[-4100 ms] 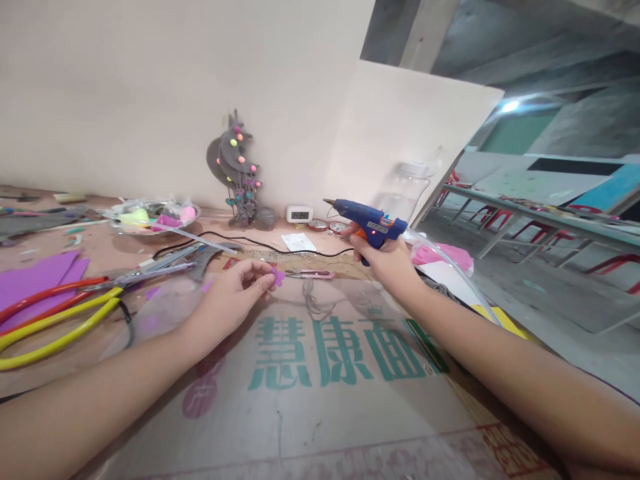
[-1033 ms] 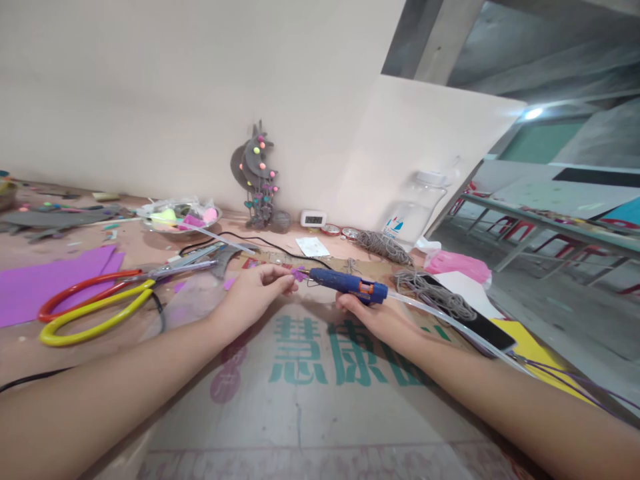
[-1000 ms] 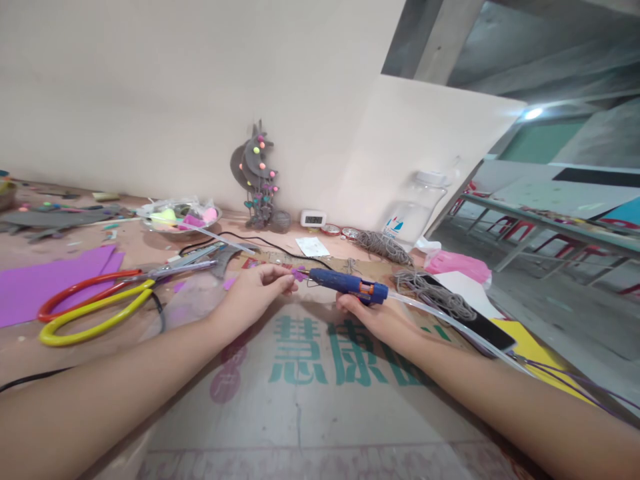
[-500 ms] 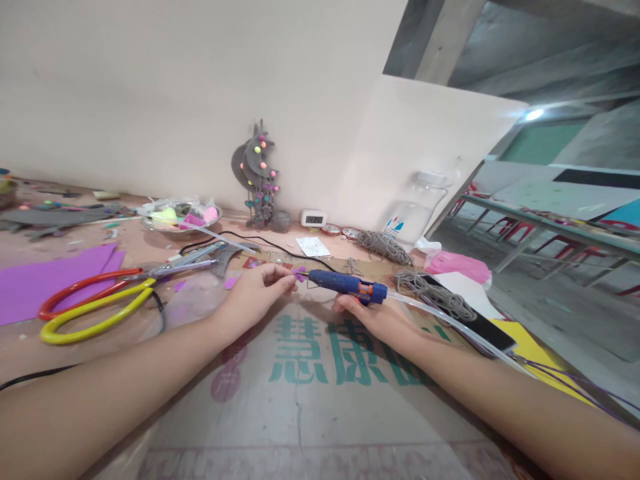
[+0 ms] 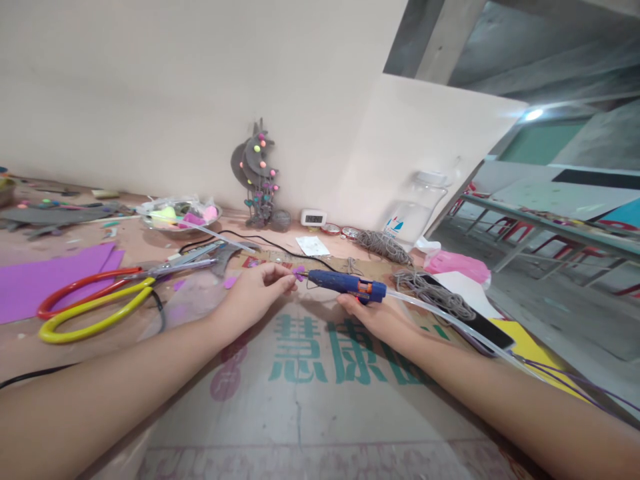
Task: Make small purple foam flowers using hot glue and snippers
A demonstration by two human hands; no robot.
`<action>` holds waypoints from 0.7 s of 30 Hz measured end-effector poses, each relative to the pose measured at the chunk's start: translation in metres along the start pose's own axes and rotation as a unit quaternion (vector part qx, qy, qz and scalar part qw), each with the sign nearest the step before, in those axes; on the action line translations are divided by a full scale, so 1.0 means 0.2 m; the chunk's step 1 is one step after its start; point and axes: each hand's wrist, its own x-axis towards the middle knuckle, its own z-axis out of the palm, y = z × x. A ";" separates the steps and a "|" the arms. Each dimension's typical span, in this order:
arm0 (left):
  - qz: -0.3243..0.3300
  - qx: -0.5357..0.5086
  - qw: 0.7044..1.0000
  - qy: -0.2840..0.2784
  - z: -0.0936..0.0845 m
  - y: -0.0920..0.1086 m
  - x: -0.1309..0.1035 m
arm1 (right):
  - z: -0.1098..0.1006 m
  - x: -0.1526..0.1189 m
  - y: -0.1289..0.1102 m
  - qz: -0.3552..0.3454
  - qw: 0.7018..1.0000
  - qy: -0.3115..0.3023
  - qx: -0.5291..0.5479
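Between the thumb and fingers of my left hand [image 5: 265,288] is a small purple cutout [image 5: 299,273], closed in a pinch. My right hand [image 5: 365,312] wraps the handle of a blue hot glue gun [image 5: 340,283], held level with its nozzle pointing left at the cutout. The nozzle tip looks to be at or touching the purple piece; I cannot tell which. A long clear glue stick [image 5: 440,313] trails out of the gun's back end to the right. Beneath both hands lies a cardboard sheet [image 5: 250,413] with green printed characters.
Red-and-yellow-handled scissors [image 5: 95,320] and purple sheets [image 5: 55,283] lie left. Behind are a bowl [image 5: 180,227], grey moon ornament [image 5: 257,173], small clock [image 5: 313,219] and clear jar [image 5: 413,213]. Grey cord [image 5: 440,295], a phone [image 5: 493,337] and yellow paper [image 5: 540,363] lie right.
Almost nothing differs. Both hands keep their places, with the glue gun's nozzle still at the purple cutout; the right thumb has shifted very slightly.
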 end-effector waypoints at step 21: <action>-0.012 -0.014 1.000 0.019 0.00 0.03 0.00 | 0.00 -0.01 -0.02 0.041 0.998 -0.009 -0.050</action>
